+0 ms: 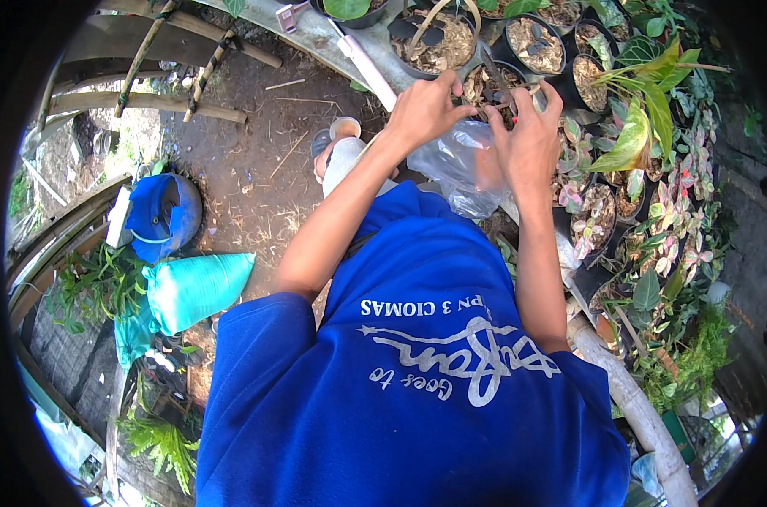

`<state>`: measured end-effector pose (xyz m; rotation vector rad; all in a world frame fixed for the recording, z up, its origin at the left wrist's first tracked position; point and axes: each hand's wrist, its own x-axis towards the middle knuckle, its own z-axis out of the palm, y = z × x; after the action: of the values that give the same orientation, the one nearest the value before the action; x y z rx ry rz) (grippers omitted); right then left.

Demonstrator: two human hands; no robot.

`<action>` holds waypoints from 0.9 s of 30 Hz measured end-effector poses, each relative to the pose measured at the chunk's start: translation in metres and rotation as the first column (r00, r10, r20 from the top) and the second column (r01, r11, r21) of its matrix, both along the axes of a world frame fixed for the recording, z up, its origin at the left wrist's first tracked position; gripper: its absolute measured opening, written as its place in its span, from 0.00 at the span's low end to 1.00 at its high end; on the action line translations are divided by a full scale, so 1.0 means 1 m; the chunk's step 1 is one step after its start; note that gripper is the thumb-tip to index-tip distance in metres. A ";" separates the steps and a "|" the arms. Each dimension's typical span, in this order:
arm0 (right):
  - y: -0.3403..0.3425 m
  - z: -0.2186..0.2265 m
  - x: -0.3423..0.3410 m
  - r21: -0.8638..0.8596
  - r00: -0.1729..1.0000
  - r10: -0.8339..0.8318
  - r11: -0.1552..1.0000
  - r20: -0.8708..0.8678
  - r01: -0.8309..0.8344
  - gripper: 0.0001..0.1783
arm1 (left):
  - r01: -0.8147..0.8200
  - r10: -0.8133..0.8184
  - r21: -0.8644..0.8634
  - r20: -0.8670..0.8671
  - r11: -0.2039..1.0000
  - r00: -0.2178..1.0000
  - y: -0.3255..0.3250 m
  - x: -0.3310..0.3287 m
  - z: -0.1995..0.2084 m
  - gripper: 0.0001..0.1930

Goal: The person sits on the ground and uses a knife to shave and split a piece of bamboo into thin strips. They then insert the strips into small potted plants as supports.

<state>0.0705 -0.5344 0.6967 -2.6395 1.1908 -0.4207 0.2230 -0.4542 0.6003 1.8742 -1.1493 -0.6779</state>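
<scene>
My left hand point(428, 106) and my right hand point(529, 139) are close together over a black pot point(476, 84) filled with brown chips. The left fingers are curled, with the thumb pointing toward the right hand. The right fingers are bent, thumb set toward the left hand. A dark narrow strip point(497, 78) stands between the hands; its kind is unclear. What the fingertips grip is too small to make out. Just below the hands, a clear plastic bag point(464, 173) hangs near my lap, its upper edge by the thumbs.
Several black pots point(535, 46) of chips crowd the bench, beside pink-and-green leafy plants point(683, 211). A pale tube point(367, 68) runs along the bench edge. At left are a blue bucket point(165, 218), a turquoise sack point(198, 291) and a bamboo frame point(147, 101) over dirt ground point(257, 160).
</scene>
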 end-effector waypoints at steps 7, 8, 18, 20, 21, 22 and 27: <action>0.011 -0.004 0.003 0.077 1.000 -0.017 0.997 -0.003 0.017 0.21 | -0.016 0.017 0.050 -0.038 0.999 0.999 0.005 -0.005 0.002 0.18; 0.012 -0.006 0.003 0.053 1.000 0.002 0.999 -0.001 -0.002 0.22 | -0.018 0.021 0.050 -0.066 0.999 0.998 0.006 -0.005 0.001 0.17; 0.013 -0.015 -0.001 0.037 0.980 -0.002 0.999 0.198 -0.006 0.19 | -0.014 0.049 0.114 -0.320 0.993 0.946 0.006 0.002 -0.006 0.17; 0.013 -0.013 0.000 0.040 0.981 -0.004 0.999 0.193 -0.004 0.18 | -0.008 0.045 0.101 -0.367 0.995 0.929 0.007 0.003 -0.011 0.17; 0.014 -0.012 0.000 0.041 0.984 -0.012 0.999 0.175 0.005 0.18 | -0.004 0.042 0.095 -0.400 0.995 0.916 0.008 0.004 -0.013 0.17; 0.015 -0.010 0.000 0.045 0.988 -0.019 0.999 0.156 0.012 0.17 | -0.001 0.040 0.090 -0.433 0.996 0.900 0.009 0.005 -0.015 0.17; 0.013 0.003 -0.003 0.085 1.000 0.011 0.996 0.011 -0.012 0.16 | -0.027 0.042 0.042 -0.413 0.999 0.910 0.010 0.004 -0.020 0.18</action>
<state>0.0675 -0.5216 0.6999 -2.5676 1.1628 -0.3730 0.2270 -0.4441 0.5798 1.6659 -0.8298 -1.0249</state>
